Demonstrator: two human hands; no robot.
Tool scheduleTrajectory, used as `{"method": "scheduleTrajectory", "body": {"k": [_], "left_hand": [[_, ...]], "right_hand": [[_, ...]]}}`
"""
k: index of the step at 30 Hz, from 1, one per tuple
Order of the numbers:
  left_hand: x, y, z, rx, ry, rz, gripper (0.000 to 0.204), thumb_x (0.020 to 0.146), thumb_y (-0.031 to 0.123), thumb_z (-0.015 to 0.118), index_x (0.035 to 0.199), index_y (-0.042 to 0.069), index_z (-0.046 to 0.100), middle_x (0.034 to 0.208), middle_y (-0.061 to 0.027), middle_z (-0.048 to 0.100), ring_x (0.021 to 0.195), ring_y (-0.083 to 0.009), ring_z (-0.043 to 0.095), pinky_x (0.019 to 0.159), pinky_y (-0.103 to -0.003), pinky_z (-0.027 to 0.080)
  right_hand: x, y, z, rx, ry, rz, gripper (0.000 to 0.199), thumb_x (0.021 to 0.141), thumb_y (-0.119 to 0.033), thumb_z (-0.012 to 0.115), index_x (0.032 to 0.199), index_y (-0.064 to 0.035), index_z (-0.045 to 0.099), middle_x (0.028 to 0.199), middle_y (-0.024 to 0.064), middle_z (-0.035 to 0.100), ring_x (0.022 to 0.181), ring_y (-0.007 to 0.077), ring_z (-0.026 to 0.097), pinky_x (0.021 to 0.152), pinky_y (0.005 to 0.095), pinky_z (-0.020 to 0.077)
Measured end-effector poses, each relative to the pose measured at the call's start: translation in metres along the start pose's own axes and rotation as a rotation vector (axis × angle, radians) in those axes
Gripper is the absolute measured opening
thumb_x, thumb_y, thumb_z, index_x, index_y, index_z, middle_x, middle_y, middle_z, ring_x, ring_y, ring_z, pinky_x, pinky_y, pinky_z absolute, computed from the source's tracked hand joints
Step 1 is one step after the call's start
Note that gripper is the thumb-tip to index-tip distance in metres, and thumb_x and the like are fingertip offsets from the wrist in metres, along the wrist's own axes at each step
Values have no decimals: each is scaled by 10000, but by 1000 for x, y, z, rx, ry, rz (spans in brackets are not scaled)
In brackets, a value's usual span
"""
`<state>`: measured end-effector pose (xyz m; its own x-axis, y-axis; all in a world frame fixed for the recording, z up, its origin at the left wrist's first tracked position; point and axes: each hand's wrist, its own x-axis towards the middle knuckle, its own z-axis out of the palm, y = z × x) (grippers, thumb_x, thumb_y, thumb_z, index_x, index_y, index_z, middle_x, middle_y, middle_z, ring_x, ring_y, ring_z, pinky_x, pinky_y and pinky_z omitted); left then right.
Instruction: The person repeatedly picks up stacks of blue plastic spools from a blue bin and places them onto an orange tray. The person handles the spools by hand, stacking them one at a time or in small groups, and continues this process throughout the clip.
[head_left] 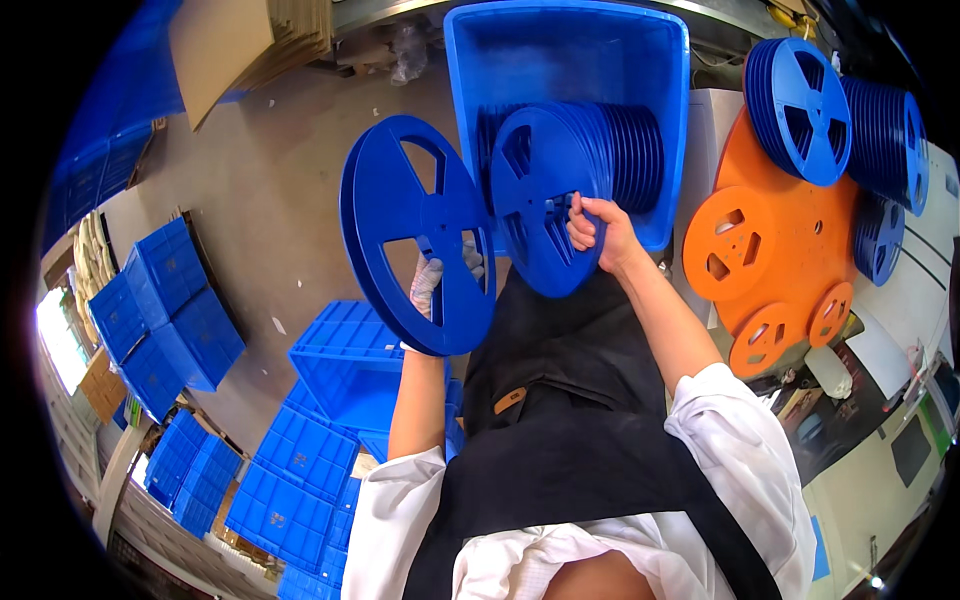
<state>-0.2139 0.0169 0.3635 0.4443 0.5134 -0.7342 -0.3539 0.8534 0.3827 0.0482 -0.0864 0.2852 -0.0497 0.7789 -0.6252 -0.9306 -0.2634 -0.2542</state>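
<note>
My left hand, in a pale glove, is closed on a blue plastic reel with large cut-out windows. Its fingers go through the windows near the hub, and the reel is held up left of a blue bin. The bare right hand has its fingers curled into a window of another blue reel, with the thumb near its edge. This second reel leans out over the bin's near edge, in front of a row of blue reels standing inside.
On the right, an orange round plate carries smaller orange discs. Stacked blue reels stand by it on a white table. Blue crates are piled at lower left, more crates farther left, and cardboard at upper left.
</note>
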Motion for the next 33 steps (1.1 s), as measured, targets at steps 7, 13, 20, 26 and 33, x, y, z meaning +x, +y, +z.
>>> {"method": "scheduleTrajectory", "body": {"k": [7,13,20,26,33], "left_hand": [[18,-4,-8,154,21,-4,485,917,261,652,1345,82,511,1167,-121,624,1047,-228,616,960,-370,510],[69,-6,4,439,-45,30,572,949,291,595,1449,96,396,1162,-109,611,1053,-221,608,971,-363,482],[156,-25,-9,621,23,21,601,951,210,593,1506,157,367,1026,0,586,872,-92,527,831,-251,462],[184,-37,-16,554,90,-37,581,939,156,598,1485,146,399,993,-9,581,813,-106,547,768,-258,489],[198,-35,-20,416,200,60,450,962,186,584,1400,178,482,952,-13,621,792,-113,595,692,-259,513]], "right_hand": [[61,27,16,-186,256,0,234,904,-276,608,797,-89,515,568,-9,458,448,92,403,454,254,331],[51,34,-11,-87,477,-80,248,908,-289,608,791,-95,508,561,-16,445,428,87,382,419,247,296],[49,37,-5,-87,522,-95,263,917,-312,608,800,-97,511,556,-11,447,435,93,375,428,252,292],[46,32,-14,-73,503,-76,278,910,-332,616,809,-94,514,564,-10,451,449,91,384,442,252,302],[44,28,-29,-47,485,-55,284,910,-337,618,812,-90,518,577,-6,454,464,88,396,454,246,307]]}}
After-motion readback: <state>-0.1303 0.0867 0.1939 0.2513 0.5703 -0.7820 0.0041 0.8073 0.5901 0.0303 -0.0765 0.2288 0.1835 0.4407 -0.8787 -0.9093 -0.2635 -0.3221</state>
